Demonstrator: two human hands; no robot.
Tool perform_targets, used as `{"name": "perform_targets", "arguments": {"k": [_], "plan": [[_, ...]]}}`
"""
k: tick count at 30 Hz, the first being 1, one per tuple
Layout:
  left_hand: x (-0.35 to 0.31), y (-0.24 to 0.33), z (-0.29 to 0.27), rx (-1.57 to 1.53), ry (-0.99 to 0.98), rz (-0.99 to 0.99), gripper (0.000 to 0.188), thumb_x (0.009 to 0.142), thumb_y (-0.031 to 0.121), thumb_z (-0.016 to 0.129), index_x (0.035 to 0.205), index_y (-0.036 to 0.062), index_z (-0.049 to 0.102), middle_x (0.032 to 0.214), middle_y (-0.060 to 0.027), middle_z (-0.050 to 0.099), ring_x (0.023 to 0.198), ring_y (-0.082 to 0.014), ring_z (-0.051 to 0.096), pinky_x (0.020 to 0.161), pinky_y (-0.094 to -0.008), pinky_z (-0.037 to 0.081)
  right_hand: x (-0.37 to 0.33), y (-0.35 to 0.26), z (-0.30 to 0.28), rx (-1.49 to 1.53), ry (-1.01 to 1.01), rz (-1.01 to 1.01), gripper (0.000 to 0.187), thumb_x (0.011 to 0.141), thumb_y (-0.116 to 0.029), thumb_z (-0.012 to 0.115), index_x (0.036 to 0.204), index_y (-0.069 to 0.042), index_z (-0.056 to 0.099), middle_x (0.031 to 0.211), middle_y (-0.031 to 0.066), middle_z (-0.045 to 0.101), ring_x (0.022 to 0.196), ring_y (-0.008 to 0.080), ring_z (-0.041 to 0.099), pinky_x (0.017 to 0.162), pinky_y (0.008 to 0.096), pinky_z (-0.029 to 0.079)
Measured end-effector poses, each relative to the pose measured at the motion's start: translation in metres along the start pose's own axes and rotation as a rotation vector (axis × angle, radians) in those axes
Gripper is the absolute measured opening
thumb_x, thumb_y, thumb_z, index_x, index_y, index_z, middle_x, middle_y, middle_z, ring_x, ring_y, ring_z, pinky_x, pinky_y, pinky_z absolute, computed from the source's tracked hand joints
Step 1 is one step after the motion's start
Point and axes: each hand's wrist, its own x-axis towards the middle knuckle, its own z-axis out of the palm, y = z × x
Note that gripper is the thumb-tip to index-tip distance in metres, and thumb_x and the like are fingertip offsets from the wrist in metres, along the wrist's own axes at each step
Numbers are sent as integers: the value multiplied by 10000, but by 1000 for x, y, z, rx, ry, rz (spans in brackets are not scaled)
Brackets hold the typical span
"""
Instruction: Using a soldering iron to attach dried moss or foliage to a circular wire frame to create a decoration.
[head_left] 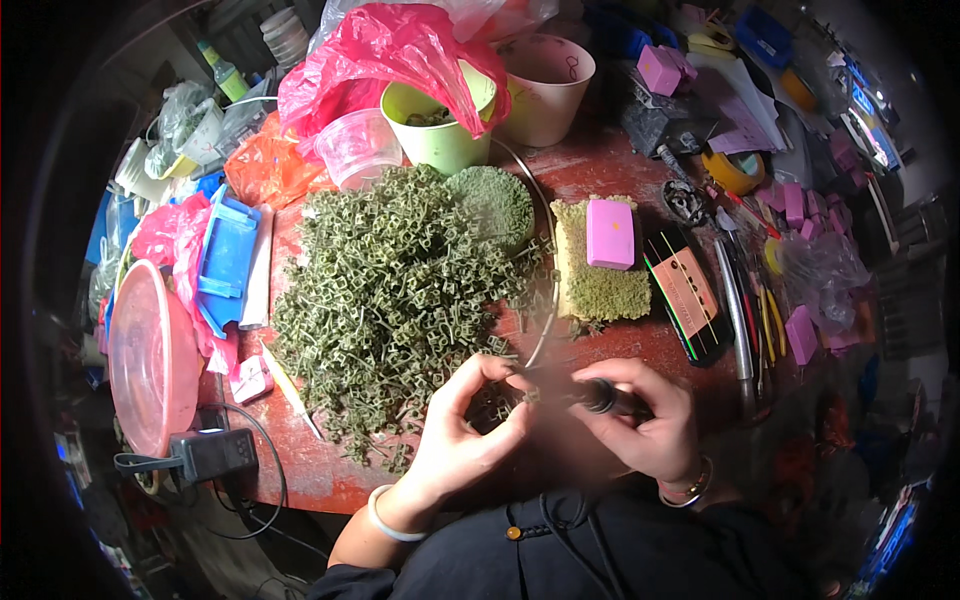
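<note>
Near the table's front edge, my left hand (462,432) pinches a small greenish piece (532,396) between thumb and fingertips. It looks like the pieces in the large pile (385,290) just beyond that hand. My right hand (655,422) is closed round a dark cylindrical tool (603,396), pointing left toward the small piece. A pale blur hangs between the hands, so the tool's tip cannot be made out. A thin pale tube (554,290) curves down the table toward my left fingertips.
Right of the pile lies a rough yellow-green block (608,290) with a pink block (611,234) on it. A dark case (690,295) and several hand tools (740,325) lie farther right. Tubs (440,140) stand behind; a pink basin (150,360) and black adapter (215,455) sit left.
</note>
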Motion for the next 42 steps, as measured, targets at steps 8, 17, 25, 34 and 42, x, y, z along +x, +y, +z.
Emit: {"name": "perform_targets", "arguments": {"k": [8,17,25,34,42], "plan": [[2,6,-2,-12,-19,1,225,833,47,706,1042,23,623,994,-30,640,967,-108,590,898,-264,456,1,8,9,118,-77,82,184,821,-21,733,995,-51,680,700,-6,615,567,40,498,506,236,383],[3,-2,-6,-121,-45,-27,220,806,16,754,977,41,617,1035,-60,653,976,-128,601,867,-272,477,0,16,18,405,-68,179,99,863,-27,731,954,-33,691,732,-70,574,670,0,440,568,202,344],[3,-6,-8,-54,-62,76,235,826,-25,686,992,51,538,1060,-120,648,958,-153,617,830,-280,500,1,17,-2,-49,74,127,230,865,-144,756,1025,-12,655,811,75,694,712,96,649,613,285,500],[1,4,-17,-740,-57,-20,227,907,150,669,1087,74,553,996,-89,585,855,-176,612,482,-196,430,-1,37,-29,-697,267,-14,252,835,-234,768,947,-47,641,771,150,631,653,331,637,549,400,481],[3,4,-13,-603,17,-139,137,946,215,606,944,81,577,950,-100,590,797,-198,596,423,-186,356,31,33,26,-455,98,-113,242,822,-130,727,943,-45,536,745,139,605,660,346,630,571,437,480]]}}
